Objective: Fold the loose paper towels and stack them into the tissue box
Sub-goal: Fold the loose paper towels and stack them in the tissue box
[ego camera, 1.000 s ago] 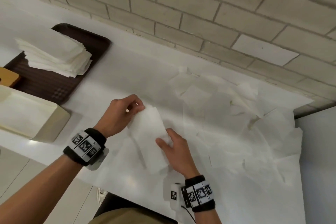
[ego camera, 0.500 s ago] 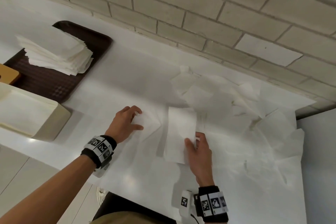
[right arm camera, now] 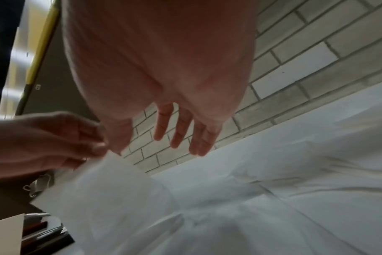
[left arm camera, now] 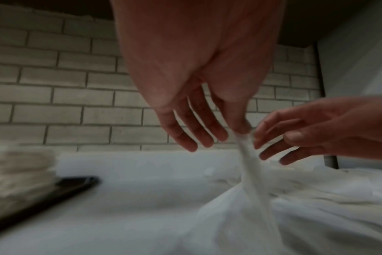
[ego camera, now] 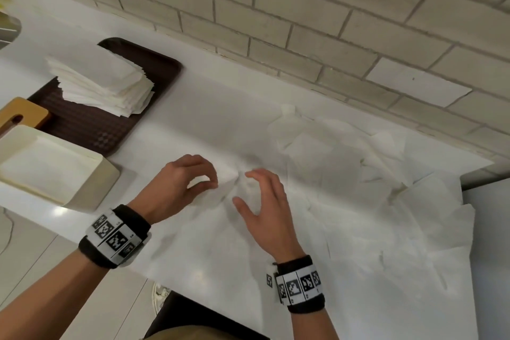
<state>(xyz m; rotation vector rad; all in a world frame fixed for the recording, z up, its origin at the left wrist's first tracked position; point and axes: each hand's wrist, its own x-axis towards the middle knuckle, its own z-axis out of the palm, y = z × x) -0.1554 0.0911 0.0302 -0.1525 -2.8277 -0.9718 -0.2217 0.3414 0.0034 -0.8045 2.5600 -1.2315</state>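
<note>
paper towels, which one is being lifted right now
The sheet pinched by the left hand, nearest the tissue box; the other loose ones lie flat.

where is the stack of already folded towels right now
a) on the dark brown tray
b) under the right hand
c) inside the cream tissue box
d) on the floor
a: the folded stack sits on the dark brown tray by the wall, beyond the tissue box.

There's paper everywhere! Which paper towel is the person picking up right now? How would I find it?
Find the white counter under the brick wall, then the two hands at its front edge. The left hand pinches a paper towel by one corner between thumb and finger, beside the open right hand. It alone rises in a peak; the others lie flat, or stacked on the brown tray.
</note>
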